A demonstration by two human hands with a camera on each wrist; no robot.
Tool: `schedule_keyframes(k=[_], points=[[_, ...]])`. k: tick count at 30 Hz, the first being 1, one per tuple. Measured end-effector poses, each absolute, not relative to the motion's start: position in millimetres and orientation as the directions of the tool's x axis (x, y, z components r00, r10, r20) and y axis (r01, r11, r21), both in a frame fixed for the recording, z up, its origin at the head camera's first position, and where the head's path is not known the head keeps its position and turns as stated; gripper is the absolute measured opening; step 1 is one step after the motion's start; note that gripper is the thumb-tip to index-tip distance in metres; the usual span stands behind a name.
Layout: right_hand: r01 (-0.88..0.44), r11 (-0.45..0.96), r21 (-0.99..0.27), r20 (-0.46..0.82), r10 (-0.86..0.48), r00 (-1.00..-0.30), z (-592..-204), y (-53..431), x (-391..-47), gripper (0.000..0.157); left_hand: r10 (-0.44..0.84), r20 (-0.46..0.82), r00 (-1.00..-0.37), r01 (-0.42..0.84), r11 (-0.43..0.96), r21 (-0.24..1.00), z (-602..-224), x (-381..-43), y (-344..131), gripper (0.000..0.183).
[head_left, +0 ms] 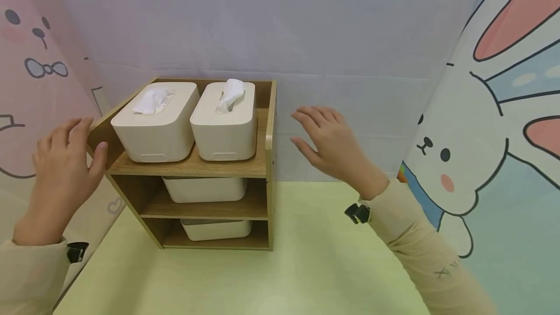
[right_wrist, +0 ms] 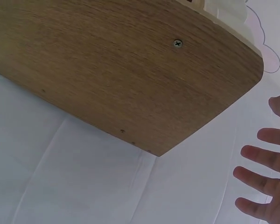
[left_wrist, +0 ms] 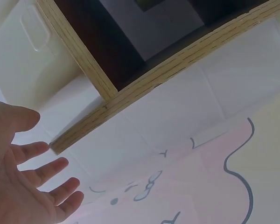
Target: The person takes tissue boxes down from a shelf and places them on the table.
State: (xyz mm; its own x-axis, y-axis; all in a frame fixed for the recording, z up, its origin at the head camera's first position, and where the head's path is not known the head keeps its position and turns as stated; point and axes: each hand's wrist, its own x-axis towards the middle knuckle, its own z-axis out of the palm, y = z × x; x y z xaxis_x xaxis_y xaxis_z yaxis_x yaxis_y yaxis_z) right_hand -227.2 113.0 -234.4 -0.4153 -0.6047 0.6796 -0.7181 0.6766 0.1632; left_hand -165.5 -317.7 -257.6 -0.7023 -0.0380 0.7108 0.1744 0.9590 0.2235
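A small wooden shelf unit (head_left: 270,198) stands upright on the table. On its top board sit two white tissue boxes side by side, the left tissue box (head_left: 150,141) and the right tissue box (head_left: 225,140), each with a tissue poking out. My left hand (head_left: 65,162) is at the unit's upper left side, fingers spread; in the left wrist view the fingertips (left_wrist: 60,164) are near the side panel's corner, and I cannot tell whether they touch. My right hand (head_left: 330,145) hovers to the right of the unit, apart from its side panel (right_wrist: 130,70), fingers loosely extended and holding nothing.
A white bin (head_left: 205,191) lies on the middle shelf and another white bin (head_left: 216,231) on the bottom one. The pale yellow-green table (head_left: 323,256) extends in front and to the right. Cloth walls with cartoon animals (head_left: 450,159) enclose the sides; a plain cloth (head_left: 341,38) hangs behind.
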Motion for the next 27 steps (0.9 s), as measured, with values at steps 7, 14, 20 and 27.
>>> schedule_keyframes(k=[7, 14, 20, 27], points=[[-0.732, 0.657, 0.18, 0.657, -0.634, -0.407, -217.5, 85.7, -227.1, 0.043, -0.037, 0.708, -0.705, 0.171, 0.96, 0.22, -255.6, -176.8, -322.3, 0.045], [-0.734, 0.65, 0.194, 0.576, -0.682, -0.451, -201.5, 57.0, -225.9, 0.043, -0.008, 0.724, -0.69, 0.216, 0.952, 0.216, -259.5, -187.1, -330.0, 0.043], [-0.737, 0.64, 0.217, 0.477, -0.728, -0.492, -196.6, 35.2, -230.0, 0.043, 0.033, 0.757, -0.653, 0.269, 0.944, 0.19, -261.5, -194.2, -333.6, 0.04], [-0.741, 0.631, 0.23, 0.376, -0.76, -0.53, -197.4, 17.9, -235.6, 0.044, 0.067, 0.762, -0.645, 0.292, 0.942, 0.164, -263.5, -200.7, -336.1, 0.041]])
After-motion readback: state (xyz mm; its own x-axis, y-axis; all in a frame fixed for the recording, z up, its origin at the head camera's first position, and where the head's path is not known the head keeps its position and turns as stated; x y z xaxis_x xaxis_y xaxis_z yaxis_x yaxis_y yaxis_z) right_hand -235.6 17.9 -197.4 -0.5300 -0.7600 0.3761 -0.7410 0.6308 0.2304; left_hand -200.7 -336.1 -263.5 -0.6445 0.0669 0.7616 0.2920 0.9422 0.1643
